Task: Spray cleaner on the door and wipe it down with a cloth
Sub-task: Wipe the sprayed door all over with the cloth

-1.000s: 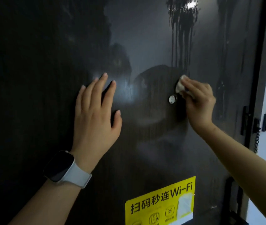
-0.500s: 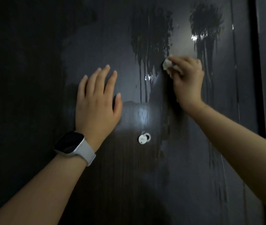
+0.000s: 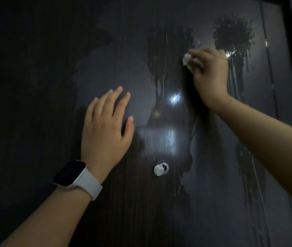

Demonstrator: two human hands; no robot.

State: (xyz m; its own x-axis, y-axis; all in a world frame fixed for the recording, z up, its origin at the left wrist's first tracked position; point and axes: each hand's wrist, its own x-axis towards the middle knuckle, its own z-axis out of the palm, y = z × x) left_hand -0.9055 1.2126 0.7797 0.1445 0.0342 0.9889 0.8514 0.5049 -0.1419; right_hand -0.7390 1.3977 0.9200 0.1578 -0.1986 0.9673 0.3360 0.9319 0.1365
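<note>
Wiping stage. The right hand (image 3: 211, 75) closes its grip on a small crumpled white cloth (image 3: 186, 60), pressing it against the dark glossy wood-grain door (image 3: 52, 68) between two wet spray patches with runs (image 3: 233, 35), apparently to catch the drips. The left hand (image 3: 106, 127), wearing a pale-strapped smartwatch (image 3: 77, 177), lies flat and empty, fingers spread, likely bracing. A round metal peephole cover (image 3: 160, 169) sits below.
</note>
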